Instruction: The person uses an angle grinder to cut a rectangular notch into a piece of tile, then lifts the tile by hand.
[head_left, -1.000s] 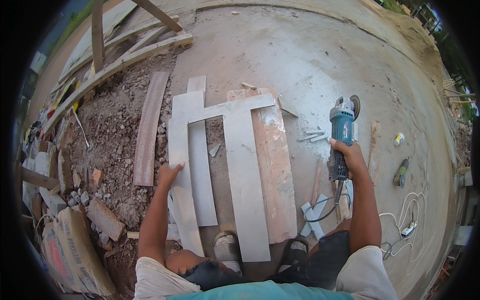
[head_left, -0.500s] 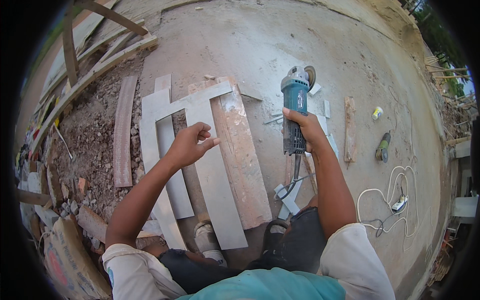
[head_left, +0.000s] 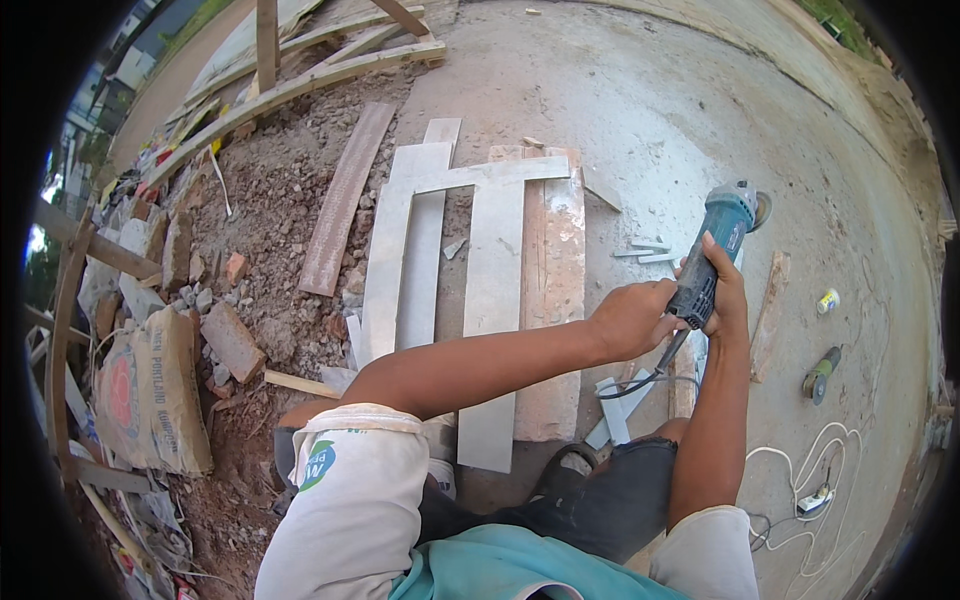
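Closest in, the person's teal-and-white shirt [head_left: 490, 560] fills the lower edge, above dark shorts [head_left: 630, 490] and bent knees. Out to the right on the concrete floor [head_left: 620, 90] lie loops of a cream extension cord [head_left: 848, 470] with a white power strip [head_left: 815, 500], while a paper cement bag [head_left: 150, 390] leans among rubble on the left. Pale offcuts [head_left: 632, 408] lie crossed near the right knee, and a green-bodied grinder [head_left: 822, 375] rests farther right

The left arm reaches across the boards; the left hand [head_left: 635, 318] has its fingers bent against the rear end of a teal angle grinder [head_left: 728, 220], though whether they grip or merely touch cannot be told. The right hand [head_left: 728, 288] is wrapped around the tool's body. The grinder is held above the floor to the right of the boards, tilted, its disc [head_left: 763, 208] at the far end

Long grey boards [head_left: 492, 290] stretch away beside a thick reddish plank [head_left: 555, 320]. Farther out, a narrow grey strip [head_left: 500, 174] crosses their far portion, and beyond the rubble, at far left, stands a timber frame [head_left: 300, 88]
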